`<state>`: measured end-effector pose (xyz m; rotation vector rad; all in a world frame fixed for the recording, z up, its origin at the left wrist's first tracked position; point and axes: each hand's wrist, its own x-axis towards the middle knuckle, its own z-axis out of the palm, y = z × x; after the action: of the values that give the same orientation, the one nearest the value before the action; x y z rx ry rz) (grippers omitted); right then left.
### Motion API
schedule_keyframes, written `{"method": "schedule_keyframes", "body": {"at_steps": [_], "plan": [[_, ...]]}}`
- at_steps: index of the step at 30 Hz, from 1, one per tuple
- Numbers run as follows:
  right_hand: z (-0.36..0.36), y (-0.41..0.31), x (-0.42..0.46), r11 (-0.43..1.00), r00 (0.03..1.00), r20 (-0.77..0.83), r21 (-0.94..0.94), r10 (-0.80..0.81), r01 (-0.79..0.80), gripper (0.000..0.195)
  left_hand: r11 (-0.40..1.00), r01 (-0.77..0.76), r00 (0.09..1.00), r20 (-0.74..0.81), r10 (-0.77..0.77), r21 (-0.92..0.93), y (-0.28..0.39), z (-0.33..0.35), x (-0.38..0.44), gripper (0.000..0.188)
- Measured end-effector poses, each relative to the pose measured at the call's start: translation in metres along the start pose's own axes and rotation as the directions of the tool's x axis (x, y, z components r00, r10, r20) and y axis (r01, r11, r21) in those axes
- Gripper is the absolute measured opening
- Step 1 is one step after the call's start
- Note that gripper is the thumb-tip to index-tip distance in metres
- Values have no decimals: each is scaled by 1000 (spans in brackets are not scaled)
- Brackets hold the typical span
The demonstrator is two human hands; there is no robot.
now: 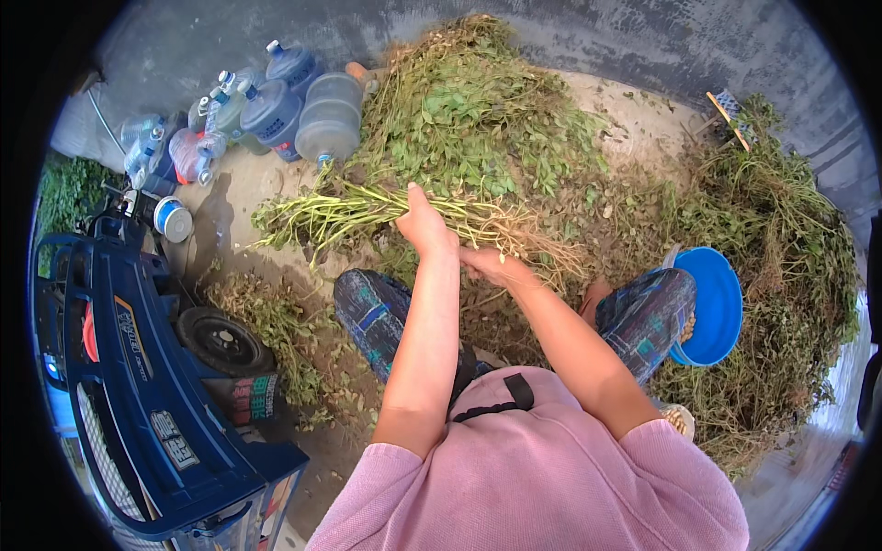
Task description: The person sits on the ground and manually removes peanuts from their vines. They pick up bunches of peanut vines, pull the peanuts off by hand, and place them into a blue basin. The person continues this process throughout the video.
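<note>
My left hand is closed around the stems of a bundle of uprooted peanut plants, held across in front of me. The leafy tops point left and the tan roots spread to the right. Just below the stems near the roots, my right hand has curled fingers; what lies within them is hidden. By my right knee stands a blue plastic bucket with some peanuts showing in it. A smaller container of peanuts is partly hidden by my right arm.
A heap of green plants lies ahead against the wall, with another heap at the right. Large water bottles and a white-and-blue pail stand at the left. A blue cargo vehicle occupies the lower left. Loose plants lie near its wheel.
</note>
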<state>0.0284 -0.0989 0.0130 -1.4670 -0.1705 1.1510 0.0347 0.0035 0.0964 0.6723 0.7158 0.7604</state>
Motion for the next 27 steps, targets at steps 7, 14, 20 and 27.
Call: {"method": "schedule_keyframes", "body": {"at_steps": [7,14,20,27], "plan": [[17,-19,-26,961,999,-15,-274,-30,25,34,999,3,1000,-21,-2,32,6,-9,-1,23],[25,-3,-38,969,989,141,245,-48,12,29,1000,-10,999,-45,11,10,1,-16,11,19],[18,-8,-73,873,957,289,474,-35,-112,26,990,59,993,-108,-46,126,-8,-26,20,18],[17,15,-131,759,942,331,628,-61,-172,32,998,60,970,-237,-50,33,35,-10,50,38]]}}
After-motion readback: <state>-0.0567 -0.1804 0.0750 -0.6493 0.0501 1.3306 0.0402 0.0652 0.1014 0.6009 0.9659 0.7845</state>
